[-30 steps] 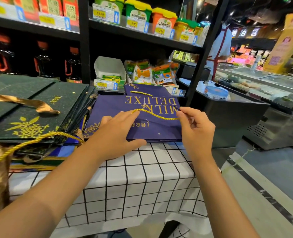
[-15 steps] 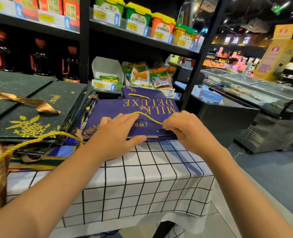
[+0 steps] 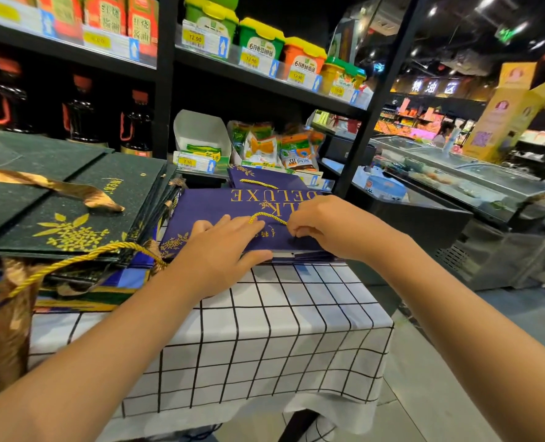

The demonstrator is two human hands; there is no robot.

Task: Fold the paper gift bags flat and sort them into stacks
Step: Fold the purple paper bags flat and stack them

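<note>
Right, far left on the table a stack of dark green gift bags [image 3: 63, 199] lies flat, gold leaf print facing up, a gold ribbon handle [image 3: 54, 188] draped across the top bag. A twisted gold cord handle [image 3: 83, 260] loops out from the near edge of that stack, and blue and gold bag edges show beneath it. All of this sits on a white tablecloth with a black grid [image 3: 264, 339].

Moving to the middle, the left hand [image 3: 223, 253] lies flat on the near left part of a navy gift bag [image 3: 213, 205], fingers straight and spread, thumb out along the bag's near edge, pressing it down. That bag is folded flat on top of more navy bags, just right of the green stack, its gold "DELUXE" lettering upside down from here. A second navy bag [image 3: 264, 178] peeks out behind it on the far side.

Further right, the right hand [image 3: 325, 228] is curled, fingertips pinching the bag's gold cord handle [image 3: 264, 216], which arches up between the two hands.

Behind the table, dark shelving [image 3: 165, 90] carries bottles, tubs and snack packets, and a freezer chest [image 3: 456, 177] runs off to the far right.
</note>
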